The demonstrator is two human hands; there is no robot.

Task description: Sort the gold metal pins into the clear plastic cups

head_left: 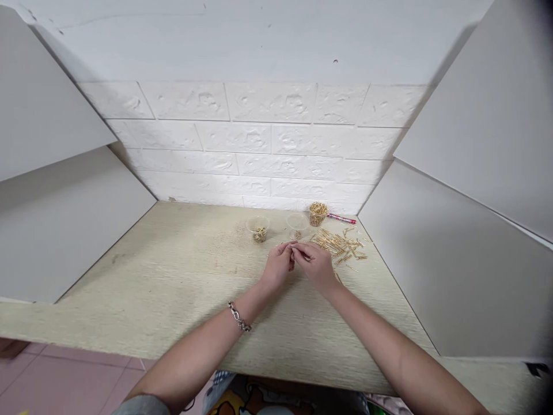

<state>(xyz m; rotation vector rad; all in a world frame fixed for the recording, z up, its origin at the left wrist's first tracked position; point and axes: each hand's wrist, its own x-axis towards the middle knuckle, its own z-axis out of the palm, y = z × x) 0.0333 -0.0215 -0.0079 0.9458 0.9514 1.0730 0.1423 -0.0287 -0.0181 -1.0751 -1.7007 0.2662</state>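
My left hand (279, 264) and my right hand (315, 264) meet fingertip to fingertip above the table, both with fingers pinched. Whatever lies between the fingertips is too small to make out. Just beyond them stands a clear cup (297, 225) with a few small pieces at its bottom. To its left, another clear cup (258, 226) holds small gold pieces. A third cup (318, 214), at the back, is heaped with gold pieces. Thin gold sticks (334, 242) lie loose in a pile beside my right hand.
A red and purple pen (342, 218) lies behind the pile. The pale wooden table (173, 265) ends at a white brick-patterned wall (250, 138). White panels (86, 219) stand on the left, with more panels (466, 259) on the right.
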